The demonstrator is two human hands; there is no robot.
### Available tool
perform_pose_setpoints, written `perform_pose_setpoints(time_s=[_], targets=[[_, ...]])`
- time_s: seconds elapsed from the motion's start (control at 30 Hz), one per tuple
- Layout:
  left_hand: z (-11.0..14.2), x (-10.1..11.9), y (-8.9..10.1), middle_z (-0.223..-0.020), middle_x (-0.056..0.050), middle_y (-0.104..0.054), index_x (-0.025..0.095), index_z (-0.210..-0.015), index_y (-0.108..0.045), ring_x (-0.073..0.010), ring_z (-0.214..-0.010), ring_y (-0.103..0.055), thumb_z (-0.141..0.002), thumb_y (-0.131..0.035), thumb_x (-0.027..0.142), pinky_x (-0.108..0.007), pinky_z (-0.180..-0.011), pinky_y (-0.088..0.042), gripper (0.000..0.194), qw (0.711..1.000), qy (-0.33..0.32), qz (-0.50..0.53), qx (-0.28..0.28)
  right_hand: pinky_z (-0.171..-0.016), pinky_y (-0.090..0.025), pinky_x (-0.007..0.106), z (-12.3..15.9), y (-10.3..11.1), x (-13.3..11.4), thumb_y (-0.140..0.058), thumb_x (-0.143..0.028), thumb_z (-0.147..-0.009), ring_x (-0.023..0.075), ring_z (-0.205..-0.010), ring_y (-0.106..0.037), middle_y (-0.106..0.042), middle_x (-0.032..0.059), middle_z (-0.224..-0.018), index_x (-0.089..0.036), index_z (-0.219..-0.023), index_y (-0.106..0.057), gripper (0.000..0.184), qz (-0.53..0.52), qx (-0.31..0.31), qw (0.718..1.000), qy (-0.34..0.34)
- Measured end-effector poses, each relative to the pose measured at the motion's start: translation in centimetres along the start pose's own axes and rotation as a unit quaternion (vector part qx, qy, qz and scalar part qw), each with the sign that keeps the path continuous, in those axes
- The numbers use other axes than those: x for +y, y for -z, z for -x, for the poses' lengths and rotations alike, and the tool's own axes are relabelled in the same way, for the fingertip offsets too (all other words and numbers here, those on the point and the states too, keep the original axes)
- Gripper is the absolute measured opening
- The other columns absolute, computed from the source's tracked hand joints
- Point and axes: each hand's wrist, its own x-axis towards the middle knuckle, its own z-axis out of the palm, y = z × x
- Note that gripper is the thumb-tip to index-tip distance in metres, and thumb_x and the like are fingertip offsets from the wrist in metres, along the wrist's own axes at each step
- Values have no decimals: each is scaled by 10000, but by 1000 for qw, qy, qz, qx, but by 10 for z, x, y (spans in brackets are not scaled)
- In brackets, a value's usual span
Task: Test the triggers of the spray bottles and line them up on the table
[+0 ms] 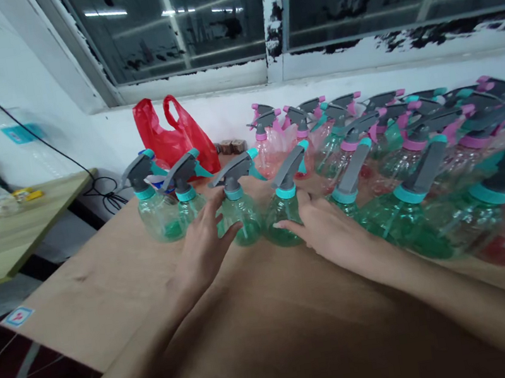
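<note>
My left hand point(206, 244) is at the left side of a green spray bottle point(247, 212) with a grey and turquoise trigger head. Its thumb lies across the bottle's front and its fingers curl along the side, partly hidden. Around the right side of a neighbouring green spray bottle point(280, 213), my right hand point(325, 225) has its thumb in front and its other fingers mostly out of sight behind. Both bottles stand upright on the brown board tabletop point(235, 319), slightly apart. Two similar bottles, a nearer one point(191, 208) and an outer one point(155, 214), stand left of my left hand.
Several green and pink spray bottles point(412, 215) crowd the right side. A red plastic bag point(177, 138) and small brown blocks point(232, 147) sit at the back by the wall. Left stands a lower wooden table point(6, 237); a black cable point(54, 149) hangs between. Windows point(179, 28) line the back.
</note>
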Motion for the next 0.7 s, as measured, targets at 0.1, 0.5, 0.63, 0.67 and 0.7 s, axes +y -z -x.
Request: perform_pose_setpoints(time_s=[0.1, 0.5, 0.63, 0.67, 0.7], targets=[[4, 6, 2, -1290, -85, -522, 260, -1321, -372, -262, -1122, -572, -841, -602, 280, -423, -892, -547, 533, 1000, 5, 10, 17, -401, -415, 307, -2, 0, 3, -498, -396, -859, 190, -423, -571, -616, 78, -596, -37, -1095, -526, 431, -7, -9, 1000, 10], [41, 89, 30, -1214, -65, -555, 247, -1175, -509, -249, -1051, -610, -823, -599, 327, -448, -884, -536, 372, 993, 79, 93, 0, -485, -439, 310, 31, 18, -10, -625, -322, -796, 249, -618, -656, -682, 150, -784, -57, -1076, -536, 395, 28, -40, 997, 53], [36, 110, 22, -1247, -99, -545, 219, -1279, -401, -279, -1135, -541, -739, -659, 369, -484, -971, -457, 618, 985, 44, 144, -84, -504, -458, 331, 67, 22, -13, -671, -299, -749, 290, -688, -673, -680, 164, -908, -81, -1108, -537, 440, 35, -45, 995, 81], [37, 117, 21, -1222, -98, -566, 217, -1297, -379, -281, -1118, -550, -727, -666, 372, -473, -960, -468, 657, 981, 45, 157, -101, -517, -470, 334, 77, 23, -13, -686, -312, -736, 288, -704, -674, -673, 154, -947, -98, -1137, -530, 480, 31, -43, 995, 89], [37, 125, 19, -1190, -91, -588, 220, -1299, -377, -279, -1087, -568, -719, -671, 370, -456, -935, -490, 667, 978, 48, 170, -114, -527, -481, 340, 87, 23, -12, -691, -341, -730, 284, -707, -673, -668, 146, -958, -109, -1162, -524, 518, 12, -34, 994, 100]])
